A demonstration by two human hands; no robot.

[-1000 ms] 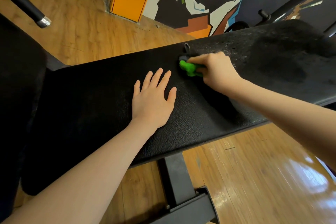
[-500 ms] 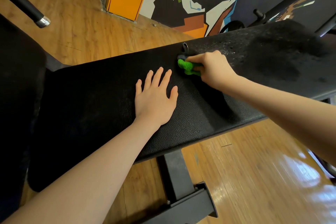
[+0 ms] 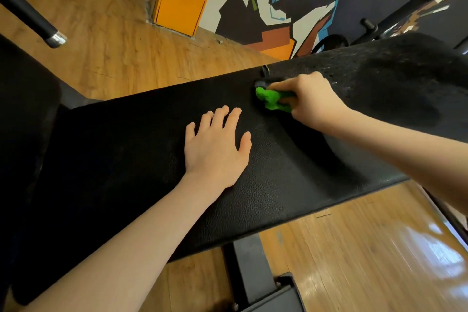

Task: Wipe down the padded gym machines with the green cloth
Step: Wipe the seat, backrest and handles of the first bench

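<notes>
A long black padded bench (image 3: 131, 159) runs across the view from lower left to upper right. My left hand (image 3: 217, 149) lies flat on the middle of the pad, fingers straight and spread. My right hand (image 3: 311, 101) grips a bunched green cloth (image 3: 271, 99) and presses it against the pad near its far edge, next to a torn notch (image 3: 264, 72) in the cover. Most of the cloth is hidden inside my fist. The right part of the pad (image 3: 379, 78) looks worn and speckled.
A black steel leg and foot (image 3: 253, 273) hold the bench above a glossy wood floor (image 3: 367, 261). A black bar with a chrome end (image 3: 54, 38) juts in at upper left. Another dark pad (image 3: 22, 114) stands at left. A painted wall and machine frame (image 3: 417, 0) are behind.
My right hand with the cloth has stayed near the notch, shifting only slightly. My left hand has stayed flat on the pad. The camera has drifted a little.
</notes>
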